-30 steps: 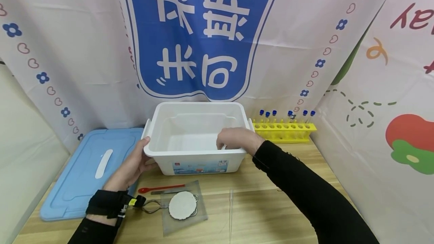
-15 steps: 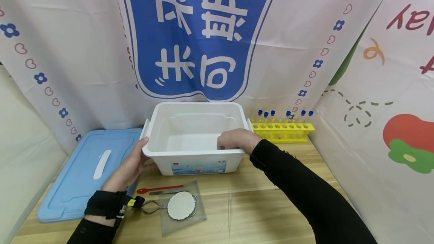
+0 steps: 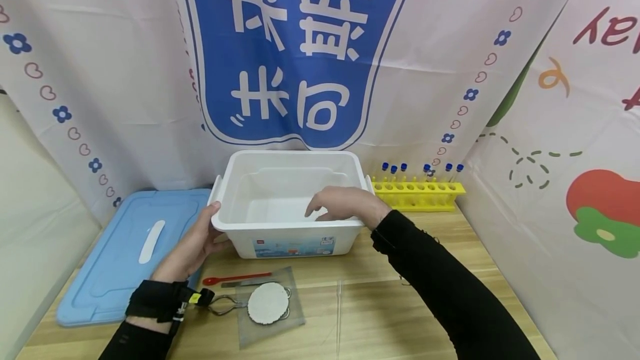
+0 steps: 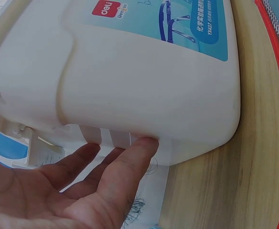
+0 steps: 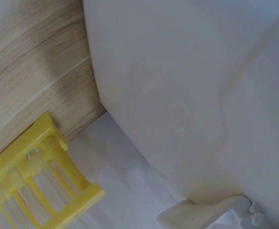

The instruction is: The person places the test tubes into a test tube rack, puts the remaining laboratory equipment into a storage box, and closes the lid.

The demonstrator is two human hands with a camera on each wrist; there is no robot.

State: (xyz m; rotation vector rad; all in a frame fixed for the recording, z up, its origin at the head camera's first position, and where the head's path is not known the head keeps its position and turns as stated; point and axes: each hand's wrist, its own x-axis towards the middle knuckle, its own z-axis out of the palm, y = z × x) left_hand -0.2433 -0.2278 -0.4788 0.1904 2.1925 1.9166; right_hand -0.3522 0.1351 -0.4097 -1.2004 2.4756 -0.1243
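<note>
Black-sleeved person's L hand (image 3: 196, 239) grips a white bin (image 3: 290, 230) on wood tabletop (image 3: 400, 310), btwn blue lid (image 3: 122, 260) & yellow tube rack (image 3: 419, 193), w/ thumb at rim corner & slightly parted fingers (image 4: 125, 171) on outer wall; R hand (image 3: 344, 203) hangs inside nr front R corner, fingers loosely bent, thumb & index apart; red spoon (image 3: 237, 278) lies in fg.

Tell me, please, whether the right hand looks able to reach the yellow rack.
Probably not directly: the right hand dips into the white bin, whose side wall stands between it and the yellow rack.
</note>
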